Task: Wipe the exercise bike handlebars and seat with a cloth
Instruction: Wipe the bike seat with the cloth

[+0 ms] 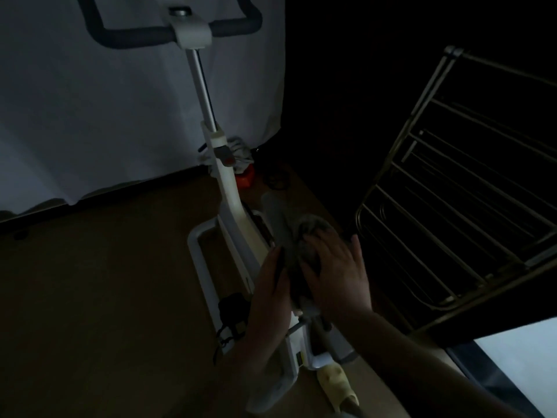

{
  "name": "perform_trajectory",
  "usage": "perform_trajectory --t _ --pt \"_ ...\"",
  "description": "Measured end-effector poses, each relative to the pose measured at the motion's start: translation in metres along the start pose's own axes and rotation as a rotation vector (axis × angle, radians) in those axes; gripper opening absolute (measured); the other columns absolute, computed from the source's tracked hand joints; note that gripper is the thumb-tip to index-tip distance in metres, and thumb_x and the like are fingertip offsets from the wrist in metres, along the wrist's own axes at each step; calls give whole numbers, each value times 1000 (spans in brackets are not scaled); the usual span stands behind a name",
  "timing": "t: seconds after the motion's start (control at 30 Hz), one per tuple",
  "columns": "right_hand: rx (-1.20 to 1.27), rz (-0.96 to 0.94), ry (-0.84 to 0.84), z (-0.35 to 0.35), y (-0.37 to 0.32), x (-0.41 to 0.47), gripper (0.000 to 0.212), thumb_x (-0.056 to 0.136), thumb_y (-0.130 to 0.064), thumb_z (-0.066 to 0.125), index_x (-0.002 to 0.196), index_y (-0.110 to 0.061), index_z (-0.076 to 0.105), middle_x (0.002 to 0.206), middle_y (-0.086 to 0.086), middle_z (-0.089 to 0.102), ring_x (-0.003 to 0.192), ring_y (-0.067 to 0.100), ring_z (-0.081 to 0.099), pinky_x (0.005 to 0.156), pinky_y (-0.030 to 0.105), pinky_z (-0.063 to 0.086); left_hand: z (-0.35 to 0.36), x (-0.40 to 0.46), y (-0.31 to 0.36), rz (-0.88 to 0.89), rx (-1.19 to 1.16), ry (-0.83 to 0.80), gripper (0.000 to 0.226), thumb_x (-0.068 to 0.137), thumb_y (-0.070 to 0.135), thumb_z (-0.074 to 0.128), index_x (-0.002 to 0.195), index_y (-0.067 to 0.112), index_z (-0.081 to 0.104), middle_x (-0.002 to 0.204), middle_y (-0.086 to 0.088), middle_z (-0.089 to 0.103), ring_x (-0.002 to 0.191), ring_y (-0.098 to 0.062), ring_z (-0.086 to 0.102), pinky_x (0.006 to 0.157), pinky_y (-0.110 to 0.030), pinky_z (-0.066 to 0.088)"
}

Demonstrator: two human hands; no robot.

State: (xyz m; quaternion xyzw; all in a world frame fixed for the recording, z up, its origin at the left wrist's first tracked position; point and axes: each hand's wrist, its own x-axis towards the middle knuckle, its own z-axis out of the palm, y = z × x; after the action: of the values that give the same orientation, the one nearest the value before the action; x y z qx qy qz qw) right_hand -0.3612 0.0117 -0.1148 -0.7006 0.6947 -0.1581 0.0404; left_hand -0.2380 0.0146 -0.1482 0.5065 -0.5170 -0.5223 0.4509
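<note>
The white exercise bike stands in a dim room. Its dark padded handlebars (135, 34) are at the top left, on a white stem. The grey seat (275, 212) is low in the middle of the view. A grey cloth (313, 233) lies on the seat. My right hand (334, 270) presses flat on the cloth with straight, spread fingers. My left hand (269, 285) rests against the left side of the seat, fingers extended along its edge; whether they curl round it is hidden in the dark.
A metal drying rack (458, 188) stands close on the right. A pale curtain (75, 116) hangs behind the bike. On the brown floor lie an orange object (244, 180) by the frame, dark cables (232, 315), and a light slipper (334, 384).
</note>
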Motion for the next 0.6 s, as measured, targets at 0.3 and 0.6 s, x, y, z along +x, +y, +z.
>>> perform_trajectory --t 0.3,0.6 --pt "145 159 39 -1 8 5 49 94 -43 40 140 -28 39 148 -5 39 140 12 27 119 42 11 1 0 13 0 13 28 35 89 41 41 123 39 52 142 6 45 130 -10 42 107 -39 38" --pt "809 664 229 5 20 1 39 93 -38 50 129 -24 46 132 1 49 121 20 48 99 40 44 4 -3 3 159 376 -87 52 89 51 35 139 37 40 152 19 25 141 -2 18 115 -41 27"
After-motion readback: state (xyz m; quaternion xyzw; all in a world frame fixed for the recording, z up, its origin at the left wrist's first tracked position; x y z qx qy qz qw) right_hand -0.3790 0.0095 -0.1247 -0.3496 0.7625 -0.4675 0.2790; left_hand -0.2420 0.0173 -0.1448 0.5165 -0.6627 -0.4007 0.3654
